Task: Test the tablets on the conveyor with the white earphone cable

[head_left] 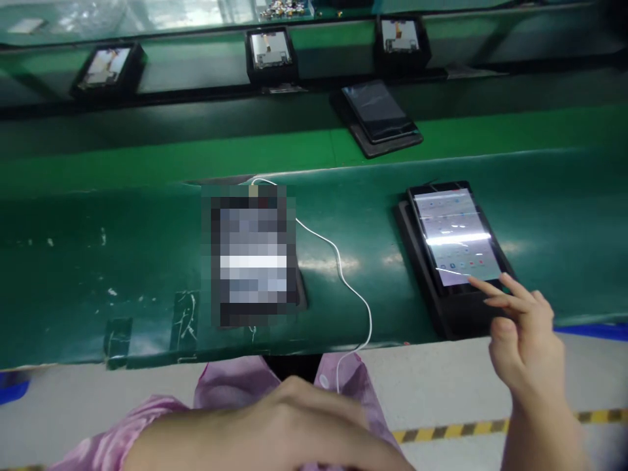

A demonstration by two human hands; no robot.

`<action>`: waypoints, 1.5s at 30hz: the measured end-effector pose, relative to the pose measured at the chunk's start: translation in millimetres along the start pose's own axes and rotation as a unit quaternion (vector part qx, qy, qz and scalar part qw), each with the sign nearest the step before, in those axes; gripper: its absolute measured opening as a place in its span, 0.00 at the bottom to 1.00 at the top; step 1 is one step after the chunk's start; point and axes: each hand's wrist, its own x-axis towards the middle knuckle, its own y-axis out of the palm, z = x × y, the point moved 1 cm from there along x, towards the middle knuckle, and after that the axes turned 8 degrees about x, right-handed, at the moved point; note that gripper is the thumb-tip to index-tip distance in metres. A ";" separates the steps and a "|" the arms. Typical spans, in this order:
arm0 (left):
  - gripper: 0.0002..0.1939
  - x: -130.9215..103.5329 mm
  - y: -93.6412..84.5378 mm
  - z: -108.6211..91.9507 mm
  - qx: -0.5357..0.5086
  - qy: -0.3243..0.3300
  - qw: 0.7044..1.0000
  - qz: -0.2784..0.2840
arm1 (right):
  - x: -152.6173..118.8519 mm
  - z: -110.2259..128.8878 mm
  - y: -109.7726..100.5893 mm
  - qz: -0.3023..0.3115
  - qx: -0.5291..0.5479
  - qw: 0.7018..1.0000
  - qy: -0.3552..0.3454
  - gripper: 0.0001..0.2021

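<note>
At the right of the green bench, a tablet [456, 239] with a lit screen showing icons rests tilted on a black holder [422, 275]. My right hand [524, 327] is at its lower edge, fingers apart, one fingertip at the bottom of the screen. My left hand [294, 425] lies across the front of my body at the bottom, palm down; its fingertips are not visible. A second device [252, 255], blurred out by blocks, lies left of centre. From its top a white cable [339, 258] curves right and down over the bench edge.
Beyond the near bench [73, 261], a dark tablet [380, 111] lies on a black pad on a green strip. Farther back stand black holders with opened devices, at left [105, 65], centre [269, 49] and right [400, 36]. Small parts [284, 8] lie at the top.
</note>
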 end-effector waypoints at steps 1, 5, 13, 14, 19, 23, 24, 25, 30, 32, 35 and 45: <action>0.15 -4.3 0.2 3.2 0.003 -0.030 0.999 -0.015 | -0.1 6.5 6.2 -0.004 0.015 1.000 -0.003 0.12; 0.10 -33.4 6.2 31.3 -0.018 -0.097 0.988 -0.120 | 8.5 48.9 48.2 0.034 0.097 0.994 -0.044 0.11; 0.07 -106.9 9.4 77.1 0.026 -0.180 0.954 -0.239 | 36.4 150.5 131.0 0.153 0.221 0.935 -0.230 0.10; 0.07 -112.9 7.9 78.7 0.041 -0.172 0.953 -0.247 | 39.2 157.7 135.9 0.159 0.221 0.931 -0.242 0.09; 0.08 -126.5 -0.9 86.6 0.091 -0.126 0.953 -0.262 | 50.4 176.5 149.0 0.213 0.183 0.917 -0.285 0.07; 0.09 -128.8 -8.3 88.5 0.123 -0.120 0.957 -0.234 | 52.5 178.2 150.9 0.255 0.172 0.902 -0.302 0.08; 0.10 -130.3 -10.4 87.4 0.133 -0.126 0.958 -0.221 | 52.1 177.6 150.1 0.254 0.178 0.902 -0.299 0.09; 0.11 -132.3 -12.8 85.8 0.143 -0.133 0.958 -0.211 | 51.4 176.7 148.9 0.247 0.185 0.905 -0.294 0.10; 0.16 -144.8 -26.0 78.0 0.192 -0.172 0.927 -0.274 | 47.3 176.2 148.5 0.229 0.184 0.914 -0.279 0.14; 0.15 -146.8 -29.7 77.6 0.206 -0.165 0.913 -0.312 | 47.4 179.4 152.3 0.242 0.175 0.907 -0.297 0.15; 0.13 -146.4 -32.4 80.3 0.227 -0.145 0.894 -0.359 | 49.4 183.9 155.9 0.264 0.165 0.896 -0.318 0.15; 0.53 -119.4 -35.1 116.2 0.380 -0.226 0.803 -0.400 | 69.1 154.9 148.8 0.157 0.219 0.962 -0.054 0.14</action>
